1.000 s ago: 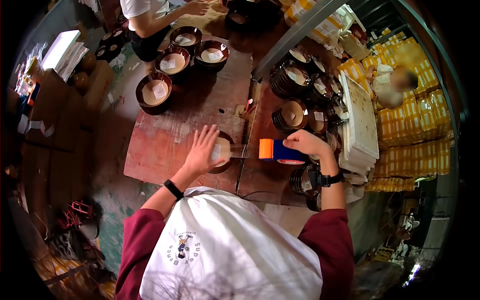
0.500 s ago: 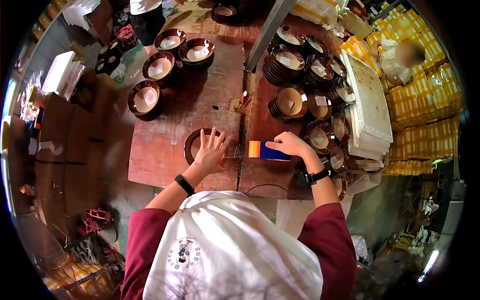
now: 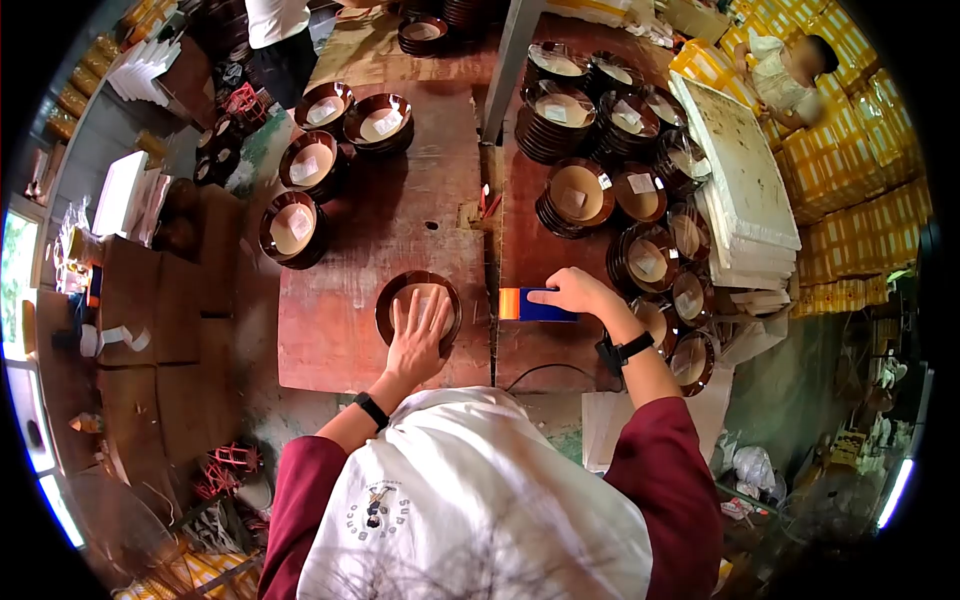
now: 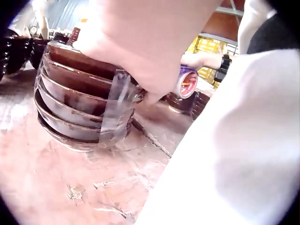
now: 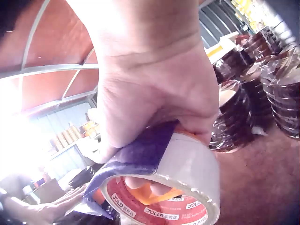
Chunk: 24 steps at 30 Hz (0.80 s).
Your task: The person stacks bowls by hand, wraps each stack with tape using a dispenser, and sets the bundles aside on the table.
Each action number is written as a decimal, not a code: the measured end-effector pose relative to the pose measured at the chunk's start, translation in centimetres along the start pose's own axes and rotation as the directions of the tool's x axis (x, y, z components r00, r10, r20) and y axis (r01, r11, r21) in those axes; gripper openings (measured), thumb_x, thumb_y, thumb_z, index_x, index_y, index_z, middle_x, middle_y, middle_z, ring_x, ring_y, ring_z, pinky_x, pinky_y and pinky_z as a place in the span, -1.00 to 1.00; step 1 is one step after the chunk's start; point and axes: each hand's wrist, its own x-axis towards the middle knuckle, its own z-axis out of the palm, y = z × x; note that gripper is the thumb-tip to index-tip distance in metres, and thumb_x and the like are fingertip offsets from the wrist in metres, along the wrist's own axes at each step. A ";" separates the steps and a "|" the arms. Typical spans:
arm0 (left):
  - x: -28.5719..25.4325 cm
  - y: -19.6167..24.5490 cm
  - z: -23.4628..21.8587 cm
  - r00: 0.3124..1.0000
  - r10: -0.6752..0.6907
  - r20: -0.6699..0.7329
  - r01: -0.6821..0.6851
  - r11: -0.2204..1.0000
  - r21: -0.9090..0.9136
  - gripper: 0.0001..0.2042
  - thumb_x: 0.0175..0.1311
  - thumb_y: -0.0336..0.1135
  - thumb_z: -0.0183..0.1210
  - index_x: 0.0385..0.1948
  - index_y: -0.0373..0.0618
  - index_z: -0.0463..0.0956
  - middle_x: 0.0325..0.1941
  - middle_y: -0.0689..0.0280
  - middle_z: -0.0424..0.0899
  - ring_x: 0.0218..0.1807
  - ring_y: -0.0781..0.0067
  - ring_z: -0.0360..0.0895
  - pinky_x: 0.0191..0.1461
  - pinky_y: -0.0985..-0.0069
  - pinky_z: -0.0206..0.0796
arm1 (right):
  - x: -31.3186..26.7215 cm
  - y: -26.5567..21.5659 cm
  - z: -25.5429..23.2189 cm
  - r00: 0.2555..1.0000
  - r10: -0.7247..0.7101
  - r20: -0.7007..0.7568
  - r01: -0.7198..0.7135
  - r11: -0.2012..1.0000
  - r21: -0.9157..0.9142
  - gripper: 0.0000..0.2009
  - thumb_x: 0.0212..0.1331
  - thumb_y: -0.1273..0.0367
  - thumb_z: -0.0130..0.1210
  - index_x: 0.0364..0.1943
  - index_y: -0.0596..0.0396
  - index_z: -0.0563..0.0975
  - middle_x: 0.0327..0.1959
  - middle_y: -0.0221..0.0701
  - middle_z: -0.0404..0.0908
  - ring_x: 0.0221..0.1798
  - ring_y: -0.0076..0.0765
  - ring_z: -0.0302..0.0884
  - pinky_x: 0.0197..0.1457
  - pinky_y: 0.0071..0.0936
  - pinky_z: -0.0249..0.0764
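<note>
My left hand (image 3: 417, 345) lies with straight, spread fingers over the top of a stack of brown bowls (image 3: 388, 305) near the table's front. The left wrist view shows several nested bowls (image 4: 70, 101) with a strip of clear tape (image 4: 114, 103) running down their side. To the right, my right hand (image 3: 580, 293) grips a blue and orange tape dispenser (image 3: 537, 305), held apart from the stack. A wide roll of clear tape (image 5: 193, 168) sits in it, its red printed core showing in the right wrist view.
Stacks of bowls (image 3: 308, 160) with paper labels stand at the table's back left. More stacks (image 3: 580, 195) crowd the right, beside white foam boards (image 3: 735, 170). A metal post (image 3: 512, 70) rises behind. One person (image 3: 785, 75) is at far right, another (image 3: 278, 30) at back left.
The clear tape stretched between bowls and dispenser earlier no longer shows. My left hand has shifted from the stack's right edge onto its top. My right hand keeps its hold on the dispenser.
</note>
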 end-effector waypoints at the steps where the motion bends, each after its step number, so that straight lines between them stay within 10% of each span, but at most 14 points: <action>1: -0.4 -0.2 0.8 0.998 0.009 -0.061 -0.010 1.000 -0.013 -0.01 0.12 0.07 0.36 0.58 -0.06 0.02 0.69 0.14 -0.03 0.68 -0.16 -0.19 0.62 -0.34 -0.38 | 0.1 0.3 0.6 1.000 0.002 -0.016 -0.002 1.000 0.002 -0.24 0.21 -0.30 0.14 -0.59 0.28 0.58 -0.65 -0.03 0.45 -0.56 -0.03 0.43 -0.37 -0.15 0.41; 10: -0.6 -1.4 2.1 0.989 0.039 -0.146 -0.036 0.999 0.020 -0.08 0.07 0.06 0.43 0.53 0.13 0.19 0.66 0.30 0.09 0.65 -0.25 -0.13 0.51 -0.57 -0.31 | 0.7 1.8 4.6 0.989 0.143 -0.028 -0.134 0.967 0.215 -0.35 0.30 -0.16 0.18 -0.47 0.30 0.67 -0.57 -0.15 0.65 -0.51 -0.34 0.55 -0.30 -0.29 0.49; 17: 7.8 -6.7 -2.6 0.996 0.087 -0.007 -0.085 0.956 -0.281 -0.15 -0.13 -0.05 0.49 0.37 0.10 0.41 0.41 0.28 0.48 0.44 -0.01 0.34 0.42 -0.34 0.10 | 2.5 3.7 7.6 0.962 0.273 0.024 -0.225 0.738 0.636 -0.39 0.41 -0.14 0.07 -0.34 0.22 0.74 -0.50 -0.53 0.63 -0.44 -0.57 0.49 -0.26 -0.48 0.46; 21: 14.4 -9.6 -5.4 0.972 0.092 0.217 -0.002 0.924 -0.383 -0.32 -0.15 0.08 0.44 0.17 0.16 0.65 -0.06 0.08 0.77 -0.05 0.01 0.71 0.08 0.20 0.54 | 4.1 0.9 7.5 0.843 0.516 0.150 -0.434 0.488 0.757 -0.31 0.38 -0.25 0.00 -0.30 0.18 0.75 -0.35 -0.42 0.70 -0.30 -0.49 0.53 -0.10 -0.44 0.47; 24: 17.1 -11.3 -5.3 0.971 0.051 0.234 0.061 0.893 -0.446 -0.35 -0.11 0.10 0.44 0.14 0.11 0.68 -0.14 0.03 0.78 -0.10 0.00 0.73 0.05 0.21 0.56 | 8.1 4.3 12.8 0.944 0.272 0.186 -0.164 -0.105 0.981 -0.47 0.44 -0.11 0.05 -0.20 0.10 0.73 -0.43 -0.47 0.66 -0.41 -0.50 0.51 -0.30 -0.52 0.44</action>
